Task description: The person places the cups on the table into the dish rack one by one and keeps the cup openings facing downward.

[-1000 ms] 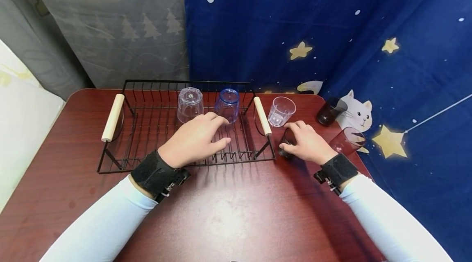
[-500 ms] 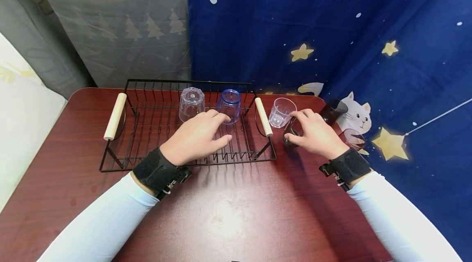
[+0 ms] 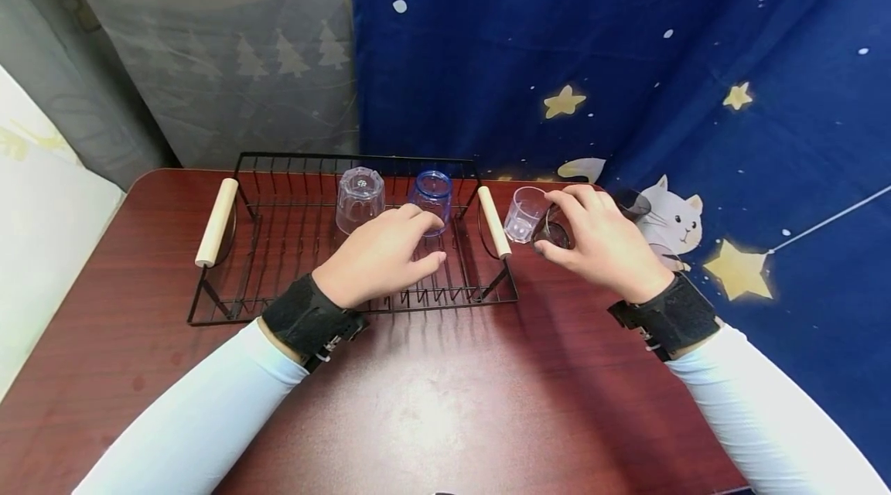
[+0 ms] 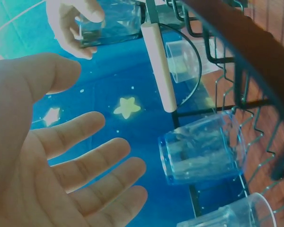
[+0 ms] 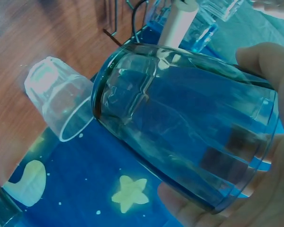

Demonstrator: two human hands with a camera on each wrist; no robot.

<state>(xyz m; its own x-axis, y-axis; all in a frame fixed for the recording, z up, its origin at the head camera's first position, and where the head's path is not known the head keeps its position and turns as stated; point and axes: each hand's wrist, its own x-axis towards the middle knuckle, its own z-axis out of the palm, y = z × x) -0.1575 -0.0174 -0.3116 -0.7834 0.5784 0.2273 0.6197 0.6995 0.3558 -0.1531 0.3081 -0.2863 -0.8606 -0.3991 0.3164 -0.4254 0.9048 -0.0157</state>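
My right hand grips a dark, see-through drinking glass near its rim, thumb on one side and fingers on the other. The glass is raised over the table, its base tilted away from the palm. A clear plastic tumbler stands just left of it. My left hand hovers over the black wire dish rack, fingers spread and holding nothing. Beyond its fingertips, a blue-tinted glass rests upside down in the rack, beside an upturned clear glass.
Wooden handles top both ends of the rack. Behind my right hand stands another dark glass, partly covered; a reddish glass there is mostly hidden. A blue star-patterned curtain hangs along the table's far edge.
My right hand has lifted the dark glass off the table, moving it slightly right and away from me, and tilted it. The left hand has barely moved.
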